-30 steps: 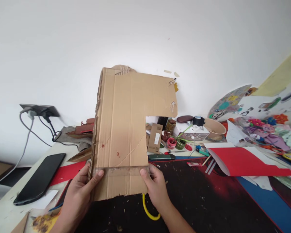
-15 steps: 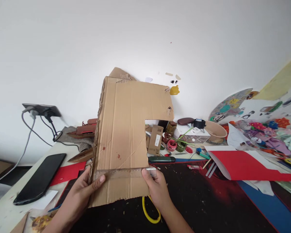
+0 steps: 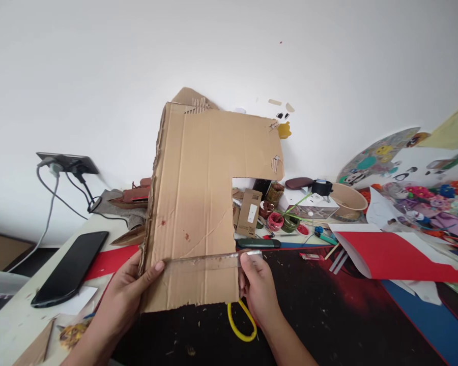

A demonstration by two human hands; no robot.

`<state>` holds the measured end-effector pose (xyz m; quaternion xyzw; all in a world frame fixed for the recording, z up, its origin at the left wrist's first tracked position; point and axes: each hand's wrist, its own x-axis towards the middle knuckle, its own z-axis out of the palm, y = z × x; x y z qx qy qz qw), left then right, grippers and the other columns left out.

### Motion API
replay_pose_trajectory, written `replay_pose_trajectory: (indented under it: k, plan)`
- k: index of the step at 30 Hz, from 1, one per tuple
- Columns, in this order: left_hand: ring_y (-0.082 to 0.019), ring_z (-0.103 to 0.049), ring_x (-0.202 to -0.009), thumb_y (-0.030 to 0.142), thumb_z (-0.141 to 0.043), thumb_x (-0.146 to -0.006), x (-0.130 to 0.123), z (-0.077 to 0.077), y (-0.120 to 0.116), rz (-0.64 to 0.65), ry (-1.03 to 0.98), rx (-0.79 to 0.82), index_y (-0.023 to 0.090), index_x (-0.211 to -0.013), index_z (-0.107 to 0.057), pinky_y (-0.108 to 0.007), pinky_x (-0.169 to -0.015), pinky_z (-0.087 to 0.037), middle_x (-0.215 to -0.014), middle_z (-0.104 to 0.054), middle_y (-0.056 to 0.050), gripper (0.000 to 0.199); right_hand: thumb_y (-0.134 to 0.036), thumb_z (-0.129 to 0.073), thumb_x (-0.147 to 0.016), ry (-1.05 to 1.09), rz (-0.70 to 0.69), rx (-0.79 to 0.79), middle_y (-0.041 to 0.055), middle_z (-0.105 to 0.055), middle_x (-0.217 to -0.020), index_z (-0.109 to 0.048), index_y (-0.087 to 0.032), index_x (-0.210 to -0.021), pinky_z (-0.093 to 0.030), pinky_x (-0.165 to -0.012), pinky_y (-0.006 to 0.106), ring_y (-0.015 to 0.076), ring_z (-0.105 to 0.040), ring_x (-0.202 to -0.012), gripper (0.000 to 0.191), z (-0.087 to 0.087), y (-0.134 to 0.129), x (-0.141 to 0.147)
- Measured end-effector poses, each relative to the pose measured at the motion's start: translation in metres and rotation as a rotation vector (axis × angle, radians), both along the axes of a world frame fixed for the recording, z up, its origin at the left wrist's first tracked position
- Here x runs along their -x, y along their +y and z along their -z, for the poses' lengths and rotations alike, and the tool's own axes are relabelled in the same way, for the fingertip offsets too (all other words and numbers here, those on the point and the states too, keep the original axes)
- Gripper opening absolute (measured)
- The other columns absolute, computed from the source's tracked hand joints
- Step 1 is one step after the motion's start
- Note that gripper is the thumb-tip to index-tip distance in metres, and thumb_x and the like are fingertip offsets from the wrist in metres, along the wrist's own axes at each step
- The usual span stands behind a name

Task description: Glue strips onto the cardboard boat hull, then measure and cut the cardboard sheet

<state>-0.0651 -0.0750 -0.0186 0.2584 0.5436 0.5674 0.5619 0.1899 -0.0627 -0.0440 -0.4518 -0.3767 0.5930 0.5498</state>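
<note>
A brown cardboard piece [image 3: 198,198] with a notch cut from its right side stands tilted up before me. My left hand [image 3: 127,284] grips its lower left edge, thumb on the front and fingers behind. Across the lower part lies a clear plastic ruler [image 3: 202,262], its right end sticking out past the cardboard's edge. My right hand [image 3: 258,282] is closed on that end, thumb in front; its other fingers are partly hidden. Below the cardboard, near my right hand, shows a yellow loop handle [image 3: 242,328], the rest of it covered.
A black phone-like slab [image 3: 70,269] lies at left, below a socket with cables [image 3: 66,165]. Paint jars [image 3: 276,221], a small cardboard box [image 3: 249,213] and a dark green cutter-like tool [image 3: 258,243] are behind the notch. Red paper [image 3: 397,256] lies at right on a dark mat [image 3: 320,315].
The clear ruler has slid right across the cardboard, along with my right hand. My left hand keeps its grip on the edge. The whole view has shifted slightly.
</note>
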Motion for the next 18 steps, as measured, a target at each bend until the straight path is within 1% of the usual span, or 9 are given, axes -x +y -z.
replay_pose_trajectory:
  k: [3, 5, 8, 10, 11, 13, 15, 16, 18]
  plan:
    - [-0.035, -0.083, -0.084, 0.046, -0.103, -0.056, -0.004, 0.000, -0.002, 0.017, -0.002, 0.013, 0.022, -0.118, -0.077, -0.037, -0.065, -0.069, -0.106, -0.085, -0.013, 0.071, -0.076, -0.079, -0.083, -0.004, -0.030, -0.028, 0.0010, -0.065, -0.062, -0.072, -0.021, -0.075, -0.044, -0.049, 0.026, 0.0155, -0.054, -0.051, 0.056, -0.006, -0.002, 0.005]
    - [-0.034, -0.083, -0.082, 0.045, -0.103, -0.057, -0.006, 0.001, -0.004, 0.009, -0.013, 0.013, 0.022, -0.115, -0.077, -0.037, -0.065, -0.069, -0.105, -0.085, -0.012, 0.067, -0.076, -0.080, -0.082, -0.049, -0.053, -0.066, 0.0039, -0.072, -0.071, -0.076, -0.022, -0.077, -0.052, -0.058, 0.030, 0.0196, -0.061, -0.060, 0.054, -0.013, -0.004, 0.009]
    - [-0.035, -0.083, -0.087, 0.044, -0.103, -0.058, -0.007, 0.001, -0.006, -0.015, -0.045, 0.015, 0.023, -0.105, -0.077, -0.036, -0.067, -0.069, -0.101, -0.085, -0.010, 0.058, -0.078, -0.079, -0.081, -0.098, -0.069, -0.092, 0.0051, -0.075, -0.073, -0.078, -0.023, -0.074, -0.056, -0.066, 0.033, 0.0233, -0.066, -0.068, 0.055, -0.022, -0.005, 0.012]
    - [-0.036, -0.083, -0.092, 0.043, -0.103, -0.058, -0.006, 0.000, -0.006, -0.018, -0.063, 0.016, 0.022, -0.102, -0.078, -0.036, -0.069, -0.070, -0.097, -0.085, -0.010, 0.055, -0.078, -0.078, -0.082, -0.119, -0.064, -0.109, 0.0049, -0.074, -0.073, -0.077, -0.023, -0.072, -0.056, -0.069, 0.033, 0.0237, -0.067, -0.071, 0.056, -0.023, -0.005, 0.013]
    - [-0.037, -0.083, -0.094, 0.043, -0.103, -0.058, -0.005, 0.000, -0.006, -0.021, -0.066, 0.012, 0.022, -0.103, -0.078, -0.036, -0.070, -0.070, -0.096, -0.085, -0.010, 0.055, -0.078, -0.077, -0.083, -0.133, -0.060, -0.119, 0.0046, -0.073, -0.072, -0.076, -0.023, -0.071, -0.056, -0.068, 0.032, 0.0230, -0.066, -0.071, 0.056, -0.023, -0.005, 0.013]
    - [-0.036, -0.083, -0.094, 0.043, -0.103, -0.058, -0.004, -0.003, -0.004, -0.035, -0.062, 0.003, 0.022, -0.108, -0.079, -0.035, -0.071, -0.070, -0.096, -0.085, -0.009, 0.060, -0.080, -0.075, -0.083, -0.157, -0.066, -0.111, 0.0027, -0.068, -0.066, -0.073, -0.022, -0.068, -0.052, -0.058, 0.029, 0.0191, -0.061, -0.061, 0.060, -0.019, -0.006, 0.011]
    - [-0.036, -0.083, -0.093, 0.041, -0.103, -0.056, -0.003, -0.007, -0.001, -0.058, -0.058, -0.003, 0.023, -0.114, -0.078, -0.035, -0.070, -0.070, -0.099, -0.085, -0.008, 0.066, -0.085, -0.073, -0.080, -0.159, -0.094, -0.057, -0.0017, -0.057, -0.054, -0.068, -0.021, -0.067, -0.039, -0.044, 0.025, 0.0135, -0.049, -0.045, 0.065, -0.015, -0.005, 0.009]
    - [-0.035, -0.083, -0.093, 0.041, -0.103, -0.056, -0.003, -0.009, 0.000, -0.078, -0.058, -0.007, 0.023, -0.116, -0.078, -0.034, -0.071, -0.070, -0.099, -0.085, -0.008, 0.067, -0.087, -0.073, -0.079, -0.154, -0.103, -0.033, -0.0040, -0.051, -0.050, -0.065, -0.021, -0.066, -0.034, -0.041, 0.024, 0.0116, -0.044, -0.040, 0.067, -0.013, -0.005, 0.008]
    - [-0.035, -0.083, -0.092, 0.039, -0.104, -0.053, -0.002, -0.012, 0.004, -0.121, -0.070, -0.015, 0.024, -0.113, -0.079, -0.035, -0.073, -0.071, -0.097, -0.085, -0.006, 0.066, -0.087, -0.072, -0.081, -0.128, -0.103, -0.015, -0.0067, -0.044, -0.044, -0.062, -0.021, -0.066, -0.031, -0.041, 0.023, 0.0098, -0.039, -0.037, 0.068, -0.010, -0.003, 0.005]
